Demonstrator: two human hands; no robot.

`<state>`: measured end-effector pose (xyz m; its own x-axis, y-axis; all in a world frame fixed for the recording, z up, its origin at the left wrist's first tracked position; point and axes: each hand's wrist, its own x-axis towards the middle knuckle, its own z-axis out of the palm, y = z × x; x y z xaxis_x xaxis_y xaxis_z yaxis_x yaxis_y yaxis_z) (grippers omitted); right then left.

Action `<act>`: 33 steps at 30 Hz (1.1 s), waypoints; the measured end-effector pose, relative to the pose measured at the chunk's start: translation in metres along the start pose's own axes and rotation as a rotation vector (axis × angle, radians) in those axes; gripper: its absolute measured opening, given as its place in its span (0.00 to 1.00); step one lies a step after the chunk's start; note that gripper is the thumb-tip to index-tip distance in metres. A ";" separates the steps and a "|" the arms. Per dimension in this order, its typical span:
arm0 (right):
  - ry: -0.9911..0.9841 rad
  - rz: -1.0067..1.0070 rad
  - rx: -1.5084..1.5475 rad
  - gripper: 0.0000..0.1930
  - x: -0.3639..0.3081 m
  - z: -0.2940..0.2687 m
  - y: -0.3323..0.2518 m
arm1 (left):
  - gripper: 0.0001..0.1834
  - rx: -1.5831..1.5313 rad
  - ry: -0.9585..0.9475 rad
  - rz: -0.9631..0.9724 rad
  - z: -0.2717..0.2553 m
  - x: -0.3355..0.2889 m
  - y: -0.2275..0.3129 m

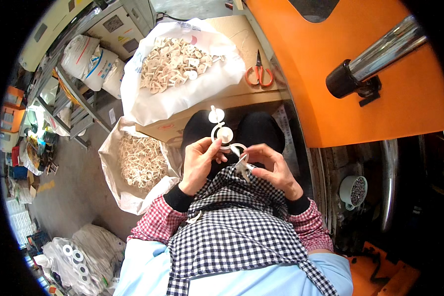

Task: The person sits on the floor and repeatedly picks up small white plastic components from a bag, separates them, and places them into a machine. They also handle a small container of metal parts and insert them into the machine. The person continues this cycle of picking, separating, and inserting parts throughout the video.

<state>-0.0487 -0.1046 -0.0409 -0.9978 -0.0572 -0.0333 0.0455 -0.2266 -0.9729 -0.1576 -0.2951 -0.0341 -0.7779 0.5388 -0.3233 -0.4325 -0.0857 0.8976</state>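
A white moulded plastic piece (225, 134), with round discs joined by curved runners, is held up over my lap. My left hand (201, 162) has thumb and fingers closed on it just below a disc. At its other end, my right hand (271, 167) pinches a pale part by the curved runner; the fingers partly hide this part. Beyond my hands, an open white sack (133, 96) holds many small off-white discs with stems (170, 64). Lower left of it, a second sack (114, 190) is full of thin curly off-white plastic scraps (140, 160).
Orange-handled scissors (259, 76) lie on the cardboard box (231, 101) beside the sack. An orange machine panel (301, 84) with a chrome bar (389, 49) stands close on the right. Below it sits a pale green cup (353, 191) of small grey pellets. Clear plastic bags (83, 256) lie lower left.
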 end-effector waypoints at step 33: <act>0.596 -0.389 -0.509 0.23 -0.044 0.026 -0.033 | 0.14 0.319 -0.492 0.127 0.065 -0.008 0.030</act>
<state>-0.0052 -0.1194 -0.0011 -0.8035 0.4843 0.3463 -0.1880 0.3456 -0.9194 -0.1345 -0.2476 0.0154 -0.4788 0.8723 -0.0991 -0.1326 0.0397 0.9904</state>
